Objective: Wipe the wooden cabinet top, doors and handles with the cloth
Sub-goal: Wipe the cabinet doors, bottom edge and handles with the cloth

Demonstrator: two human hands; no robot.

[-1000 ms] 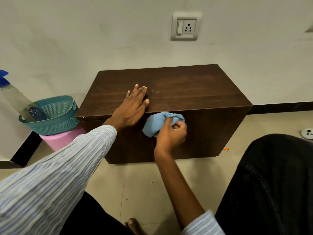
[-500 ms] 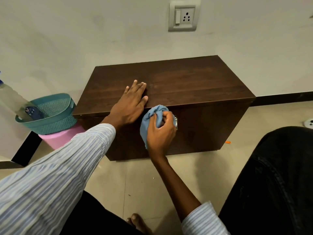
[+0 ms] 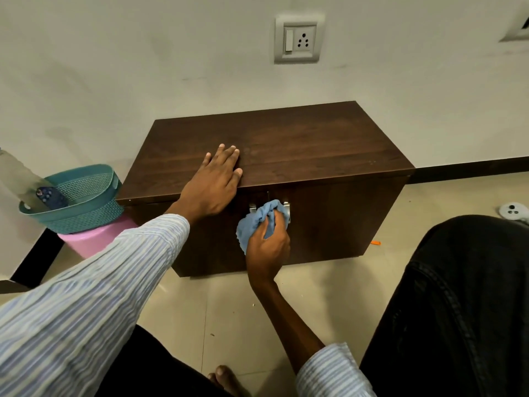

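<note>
A low dark wooden cabinet (image 3: 300, 150) stands against the wall, both doors closed. My left hand (image 3: 213, 181) lies flat, fingers spread, on the front edge of its top. My right hand (image 3: 267, 245) grips a bunched blue cloth (image 3: 259, 219) and presses it on the door fronts between two small metal handles (image 3: 252, 208). The cloth partly covers the right handle (image 3: 287, 209).
A teal basket (image 3: 86, 196) with a spray bottle (image 3: 20, 179) sits on a pink stool (image 3: 94, 239) left of the cabinet. A wall socket (image 3: 297, 38) is above. My dark-trousered knee (image 3: 458, 296) fills the lower right. A white round object (image 3: 513, 211) lies on the tiled floor.
My right hand slid the cloth down from the top's front edge onto the door fronts at the handles. My left hand stayed on the top.
</note>
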